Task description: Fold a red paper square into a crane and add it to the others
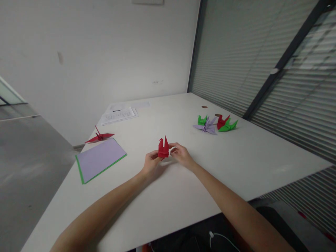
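Observation:
A red origami crane [163,150] is held upright a little above the white table, its bent head and pointed tail sticking up. My left hand [152,160] grips its left side, the fingers partly hidden behind the paper. My right hand [180,154] is on the other side, fingers curved and apart, with the fingertips close to the crane's right edge; whether they touch it I cannot tell. A second red crane [100,136], wings spread, rests on the table at the left.
Purple sheets [102,159] with green ones beneath lie on the left. Further back are printed papers [118,116] with a pen [117,110]. Several finished cranes, including a purple one [207,126] and a green one [228,126], sit at the right near the window blinds.

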A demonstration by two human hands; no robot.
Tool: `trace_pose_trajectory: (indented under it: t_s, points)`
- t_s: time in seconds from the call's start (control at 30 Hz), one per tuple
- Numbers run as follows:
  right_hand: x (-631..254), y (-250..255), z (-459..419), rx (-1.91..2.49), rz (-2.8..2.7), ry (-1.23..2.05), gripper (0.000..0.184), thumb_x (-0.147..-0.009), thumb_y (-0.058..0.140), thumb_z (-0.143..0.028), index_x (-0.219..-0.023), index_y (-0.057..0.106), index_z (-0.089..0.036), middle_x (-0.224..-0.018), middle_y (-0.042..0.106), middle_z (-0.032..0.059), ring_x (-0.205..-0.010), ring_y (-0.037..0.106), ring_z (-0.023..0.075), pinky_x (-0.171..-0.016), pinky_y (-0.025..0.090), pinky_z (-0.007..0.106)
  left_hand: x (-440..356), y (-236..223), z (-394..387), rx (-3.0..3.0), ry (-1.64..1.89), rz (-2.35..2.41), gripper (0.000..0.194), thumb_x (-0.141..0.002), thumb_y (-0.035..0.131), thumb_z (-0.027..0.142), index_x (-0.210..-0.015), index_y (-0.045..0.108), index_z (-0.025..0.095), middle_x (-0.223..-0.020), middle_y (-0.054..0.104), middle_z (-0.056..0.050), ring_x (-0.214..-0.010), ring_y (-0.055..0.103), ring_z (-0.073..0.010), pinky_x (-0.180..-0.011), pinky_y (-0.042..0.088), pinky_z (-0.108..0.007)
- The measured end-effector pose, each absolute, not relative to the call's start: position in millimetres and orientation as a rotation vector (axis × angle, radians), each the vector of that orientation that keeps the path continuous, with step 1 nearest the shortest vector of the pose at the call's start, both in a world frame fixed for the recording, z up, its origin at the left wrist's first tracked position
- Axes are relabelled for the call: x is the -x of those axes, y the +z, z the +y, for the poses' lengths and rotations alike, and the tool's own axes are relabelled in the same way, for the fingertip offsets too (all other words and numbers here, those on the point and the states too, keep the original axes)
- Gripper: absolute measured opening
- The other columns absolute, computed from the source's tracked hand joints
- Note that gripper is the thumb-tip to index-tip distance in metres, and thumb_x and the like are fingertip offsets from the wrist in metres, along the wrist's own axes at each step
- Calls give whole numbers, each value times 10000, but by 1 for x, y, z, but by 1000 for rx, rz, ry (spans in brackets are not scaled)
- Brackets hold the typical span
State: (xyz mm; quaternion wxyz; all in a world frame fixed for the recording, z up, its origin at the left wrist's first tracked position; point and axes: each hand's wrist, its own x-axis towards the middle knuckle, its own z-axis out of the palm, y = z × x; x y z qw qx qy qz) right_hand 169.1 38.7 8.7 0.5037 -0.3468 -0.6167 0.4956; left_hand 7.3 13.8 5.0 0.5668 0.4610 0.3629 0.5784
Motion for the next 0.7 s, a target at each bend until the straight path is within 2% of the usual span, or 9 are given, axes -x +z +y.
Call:
trace_pose_trajectory:
  t_s: [0.1, 0.23, 0.37, 0.43, 0.5, 0.6, 0.7]
  points:
    - [-170, 9, 37, 797, -1614, 1134, 286, -649, 710, -230, -932, 673, -223, -961, 564, 33, -766, 559, 138, -655, 451, 272, -8, 3, 14, -1057, 1367, 846, 175, -600, 776, 225, -743, 728, 136, -736, 715, -52, -657, 603, -152, -699, 464, -305]
    - [-169, 10, 35, 805, -1691, 937, 192, -680, 728, -256, -869, 698, -239, -926, 584, 39, -834, 548, 166, -691, 435, 294, -9, 2, 14, -1084, 1326, 870, 145, -607, 761, 217, -706, 714, 122, -696, 697, -41, -635, 585, -143, -691, 456, -297]
    - [-172, 12, 37, 797, -1670, 791, 72, -744, 672, -262, -807, 698, -240, -863, 585, 39, -837, 544, 178, -693, 429, 310, -10, 3, 14, -1139, 1319, 879, 308, -586, 785, 230, -871, 706, 143, -885, 712, -67, -779, 620, -175, -736, 468, -302]
    - [-175, 13, 39, 824, -1646, 695, 64, -757, 650, -242, -803, 695, -239, -843, 574, 37, -811, 536, 177, -681, 427, 312, -9, 4, 15, -1091, 1376, 927, 325, -618, 773, 286, -907, 686, 166, -938, 701, -68, -813, 625, -174, -695, 469, -278]
    - [-177, 14, 40, 857, -1638, 585, 75, -762, 638, -214, -798, 697, -241, -836, 556, 35, -810, 531, 180, -701, 433, 325, -6, 7, 14, -993, 1344, 951, 284, -706, 697, 410, -820, 674, 150, -824, 689, -68, -725, 621, -159, -627, 460, -263]
    - [-179, 14, 39, 864, -1689, 469, 99, -765, 630, -185, -767, 709, -243, -832, 531, 41, -818, 528, 191, -748, 438, 357, -4, 11, 12, -896, 1164, 880, 477, -781, 558, 578, -714, 656, 117, -667, 647, -76, -594, 599, -155, -566, 447, -273]
    - [-177, 13, 37, 845, -1768, 448, 116, -763, 630, -176, -740, 719, -247, -830, 527, 49, -815, 520, 199, -739, 437, 365, -6, 11, 9, -922, 1076, 841, 456, -733, 650, 553, -804, 679, 104, -732, 669, -89, -596, 606, -148, -548, 428, -257]
